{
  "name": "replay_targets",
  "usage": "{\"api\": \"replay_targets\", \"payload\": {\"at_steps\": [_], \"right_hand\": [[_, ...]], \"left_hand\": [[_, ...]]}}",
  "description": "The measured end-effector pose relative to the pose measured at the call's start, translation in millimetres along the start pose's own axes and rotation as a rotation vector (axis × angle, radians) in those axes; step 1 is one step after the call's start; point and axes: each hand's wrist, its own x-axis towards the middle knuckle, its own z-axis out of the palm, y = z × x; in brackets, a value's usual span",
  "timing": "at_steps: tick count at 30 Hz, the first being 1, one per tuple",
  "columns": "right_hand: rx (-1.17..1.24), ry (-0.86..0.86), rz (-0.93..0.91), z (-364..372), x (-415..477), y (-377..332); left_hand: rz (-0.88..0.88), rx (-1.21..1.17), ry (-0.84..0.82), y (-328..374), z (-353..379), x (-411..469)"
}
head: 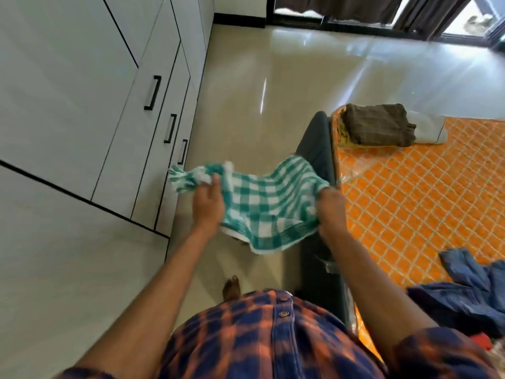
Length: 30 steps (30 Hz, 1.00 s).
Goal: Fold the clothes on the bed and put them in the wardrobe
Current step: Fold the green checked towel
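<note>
While the green-checked towel [267, 203] hangs spread in the air over the floor [246, 91], just beside the bed [410, 201], each end sits in a grip. The left grip [207, 203] is clamped on the bunched cloth just inside the fringed end. The right grip [332, 209] pinches the opposite edge, and the cloth sags between them. Folded clothes [377, 127] lie at the bed's far corner, a blue heap [470, 291] lies nearer, and the wardrobe [68, 77] stands to the left.

Glossy beige floor [300, 77] runs up to dark curtains [431, 12].
</note>
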Motion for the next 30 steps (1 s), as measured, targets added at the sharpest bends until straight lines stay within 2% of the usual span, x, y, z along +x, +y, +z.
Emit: {"api": "replay_targets", "payload": {"at_steps": [2, 4, 7, 11, 16, 20, 25, 30], "right_hand": [[-0.173, -0.077, -0.247, 41.5, -40.1, -9.7], [-0.261, -0.128, -0.347, 68.9, -61.5, -12.5], [-0.233, -0.095, -0.343, 77.9, -73.7, -23.2], [-0.140, -0.090, -0.347, 73.7, -78.8, -18.9], [0.008, -0.114, -0.271, 72.4, -86.3, -12.2], [-0.018, -0.240, -0.348, 73.3, -105.6, -22.7], [-0.080, -0.531, -0.424, 55.3, -102.2, -35.1], [-0.084, -0.455, -0.428, 31.6, -82.9, -5.2]], "left_hand": [[0.079, 0.040, -0.122, 0.9, 34.4, -17.8], [0.154, 0.088, -0.125, 3.6, 51.2, -23.6], [0.197, 0.120, -0.089, 9.4, 48.6, -20.3], [0.264, 0.140, -0.157, 4.7, 38.3, -19.7], [0.188, 0.012, -0.233, 2.3, 37.7, -29.4], [0.185, -0.079, -0.293, 13.1, 26.0, -32.9], [0.155, -0.098, -0.330, 14.0, 19.2, -23.7], [0.228, -0.103, -0.247, 16.8, 22.8, -22.8]]}}
